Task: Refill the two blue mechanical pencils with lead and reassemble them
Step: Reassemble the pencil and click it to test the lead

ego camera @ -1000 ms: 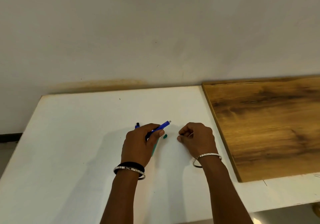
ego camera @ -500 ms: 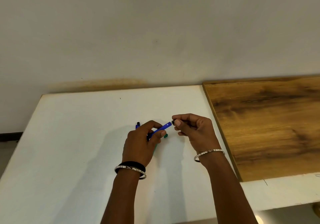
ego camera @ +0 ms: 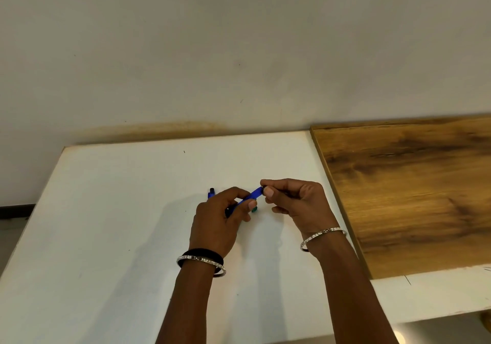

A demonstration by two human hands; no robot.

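Observation:
My left hand (ego camera: 220, 218) grips a blue mechanical pencil (ego camera: 251, 197) by its barrel, tilted up to the right over the white table (ego camera: 119, 210). My right hand (ego camera: 297, 202) pinches the pencil's upper end between thumb and forefinger; what sits under the fingertips is hidden. A second blue pencil (ego camera: 211, 192) lies on the table behind my left hand, with only its dark end showing. A small green piece (ego camera: 254, 210) lies on the table just below the held pencil, partly covered by my left thumb.
A brown wooden board (ego camera: 411, 197) lies on the right part of the table, its left edge close to my right wrist. A plain wall rises behind the table's far edge. The table's left edge runs diagonally at the far left.
My right hand rose from the table and moved left to the pencil's upper end, where it now pinches. My left hand kept the pencil and lifted slightly.

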